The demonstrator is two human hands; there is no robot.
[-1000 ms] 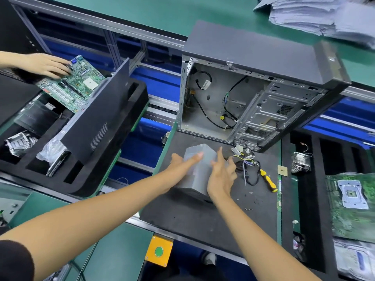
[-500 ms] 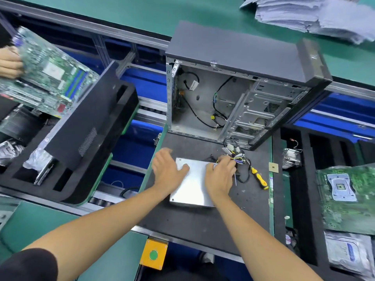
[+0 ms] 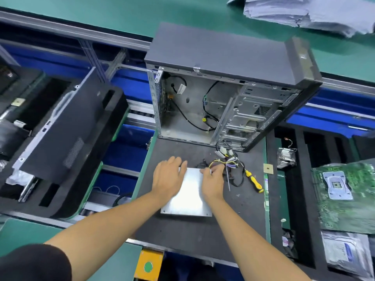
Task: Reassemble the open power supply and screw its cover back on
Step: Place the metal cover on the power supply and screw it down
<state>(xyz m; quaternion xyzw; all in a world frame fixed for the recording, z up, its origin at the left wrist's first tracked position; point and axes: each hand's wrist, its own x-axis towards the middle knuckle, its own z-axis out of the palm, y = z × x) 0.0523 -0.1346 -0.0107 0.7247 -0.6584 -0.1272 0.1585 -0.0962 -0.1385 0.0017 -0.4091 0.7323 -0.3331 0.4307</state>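
Note:
The power supply (image 3: pixel 188 196) lies flat on the dark mat, its plain silver face up. My left hand (image 3: pixel 168 177) rests flat on its far left corner with fingers straight. My right hand (image 3: pixel 212 180) sits at its far right corner, fingers curled at the edge where the wire bundle (image 3: pixel 226 164) of yellow, purple and black leads comes out. A yellow-handled screwdriver (image 3: pixel 253 181) lies on the mat just right of the wires. What the right fingers pinch is hidden.
An open computer case (image 3: pixel 223 98) stands behind the power supply. A foam tray (image 3: pixel 67 138) with a black side panel is at left. Right of the mat are a small chip (image 3: pixel 268 168), a heatsink (image 3: pixel 286 157) and a motherboard (image 3: pixel 345 195). Papers (image 3: pixel 304 11) lie far back.
The power supply went from tilted on edge to lying flat on the mat. My hands moved to its far corners. The other person's hand and motherboard left the view.

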